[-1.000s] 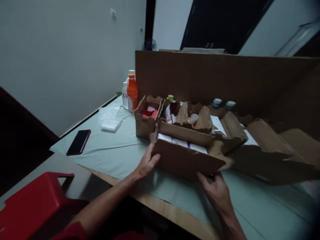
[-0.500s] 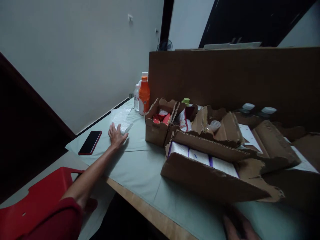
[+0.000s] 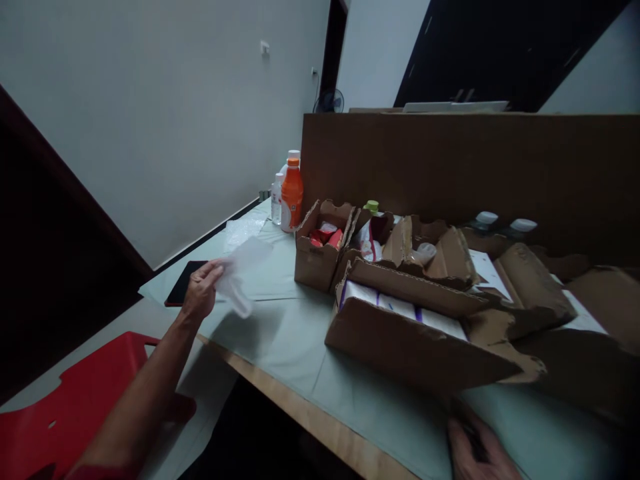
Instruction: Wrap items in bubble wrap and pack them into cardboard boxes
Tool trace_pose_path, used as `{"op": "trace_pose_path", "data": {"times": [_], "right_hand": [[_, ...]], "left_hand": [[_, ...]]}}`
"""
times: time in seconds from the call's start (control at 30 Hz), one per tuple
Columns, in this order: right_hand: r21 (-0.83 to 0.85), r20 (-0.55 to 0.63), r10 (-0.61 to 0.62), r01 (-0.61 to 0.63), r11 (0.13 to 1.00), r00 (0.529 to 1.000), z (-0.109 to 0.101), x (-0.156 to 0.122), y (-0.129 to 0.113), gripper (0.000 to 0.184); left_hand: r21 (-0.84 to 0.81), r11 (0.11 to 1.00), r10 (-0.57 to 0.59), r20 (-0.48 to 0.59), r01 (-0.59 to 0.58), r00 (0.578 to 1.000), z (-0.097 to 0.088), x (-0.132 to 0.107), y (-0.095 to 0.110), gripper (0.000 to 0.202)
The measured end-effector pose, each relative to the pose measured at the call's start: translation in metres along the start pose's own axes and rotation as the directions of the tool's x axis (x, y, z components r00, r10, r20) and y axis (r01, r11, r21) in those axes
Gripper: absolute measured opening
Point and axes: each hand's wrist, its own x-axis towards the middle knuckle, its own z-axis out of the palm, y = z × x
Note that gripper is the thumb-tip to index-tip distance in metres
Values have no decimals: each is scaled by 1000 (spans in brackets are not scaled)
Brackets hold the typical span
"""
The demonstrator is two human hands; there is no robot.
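My left hand (image 3: 201,287) is closed in a pinch on a clear plastic bag (image 3: 243,270). The bag hangs limp above the table, blurred by motion, its lower end trailing to the right. Under and behind that hand lies a dark phone (image 3: 181,283), partly covered by it. My right hand (image 3: 477,448) rests low at the table's front, cut off by the lower edge of the view. Its fingers curl around something dark that I cannot make out. Just beyond it stands a long cardboard box (image 3: 410,347) holding white and purple packs (image 3: 400,308).
Cardboard bins (image 3: 320,263) with red packets and other goods line the table (image 3: 285,340). An orange bottle (image 3: 293,197) and a clear bottle (image 3: 277,200) stand by a tall cardboard panel (image 3: 450,160). More clear plastic (image 3: 245,232) lies near the wall. A red stool (image 3: 95,393) is at left.
My left hand has closed on the plastic bag, lifted it off the table and drawn it back toward me and slightly left. My right hand stays at the lower right.
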Motion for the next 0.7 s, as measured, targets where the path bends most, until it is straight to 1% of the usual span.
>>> {"op": "trace_pose_path", "data": {"times": [0.03, 0.07, 0.1, 0.13, 0.17, 0.2, 0.23, 0.27, 0.3, 0.33, 0.37, 0.4, 0.43, 0.47, 0.5, 0.53, 0.57, 0.6, 0.63, 0.67, 0.7], "right_hand": [[-5, -33, -93, 93, 996, 995, -2, -5, -11, 41], [-6, -59, -206, 206, 979, 977, -4, -11, -26, 36], [3, -76, -328, 329, 944, 942, -7, -18, -43, 33], [23, -79, -440, 443, 896, 894, -11, -25, -62, 31], [65, -75, -537, 541, 838, 841, -16, -32, -82, 37], [120, -60, -602, 604, 788, 796, -21, -38, -103, 48], [165, -40, -636, 633, 757, 771, -26, -41, -122, 61], [201, -8, -667, 654, 729, 745, -31, -44, -138, 73], [231, 26, -690, 667, 708, 723, -37, -44, -152, 82], [257, 65, -700, 665, 701, 712, -41, -44, -162, 87], [288, 111, -700, 651, 702, 706, -45, -43, -169, 87], [327, 167, -690, 621, 713, 705, -48, -42, -173, 80], [371, 238, -667, 568, 734, 706, -51, -42, -174, 66], [419, 314, -636, 498, 759, 705, -53, -42, -174, 47], [461, 384, -600, 417, 783, 702, -55, -43, -172, 28], [493, 436, -560, 334, 803, 704, -58, -44, -170, 18], [514, 464, -520, 261, 817, 717, -63, -45, -166, 19], [526, 465, -478, 202, 826, 745, -68, -46, -163, 22], [536, 447, -436, 157, 829, 781, -75, -46, -158, 23], [546, 416, -395, 122, 829, 819, -82, -45, -153, 23], [550, 388, -350, 90, 830, 853, -90, -43, -148, 24]], "left_hand": [[-51, 998, -31, 77, 35, 997, -4, -12, 10, 49], [-95, 993, -58, 175, 75, 983, -5, -24, 20, 48], [-128, 985, -73, 288, 114, 955, -4, -37, 31, 45], [-144, 979, -74, 410, 145, 909, 0, -51, 41, 41], [-148, 976, -59, 525, 159, 849, 6, -64, 51, 38], [-145, 977, -30, 629, 154, 777, 12, -78, 60, 34], [-145, 979, 7, 725, 143, 689, 19, -92, 69, 32], [-144, 981, 41, 811, 131, 583, 26, -104, 76, 31], [-140, 983, 70, 882, 117, 466, 33, -116, 82, 30], [-136, 986, 94, 932, 97, 351, 38, -127, 87, 30], [-136, 988, 114, 961, 72, 251, 43, -136, 90, 30], [-134, 990, 123, 976, 48, 177, 47, -143, 92, 30], [-129, 991, 125, 983, 25, 135, 50, -148, 93, 31], [-119, 993, 117, 985, 5, 123, 52, -152, 93, 31], [-99, 995, 99, 986, -11, 131, 54, -155, 91, 31], [-64, 998, 67, 987, -21, 149, 55, -158, 87, 29], [-19, 1000, 23, 986, -22, 165, 56, -160, 83, 27], [26, 1000, -24, 985, -13, 169, 55, -161, 77, 24], [72, 997, -72, 985, 8, 157, 54, -163, 70, 21], [113, 993, -118, 984, 46, 134, 52, -164, 63, 18], [146, 985, -155, 983, 95, 102, 50, -165, 56, 18]]}}
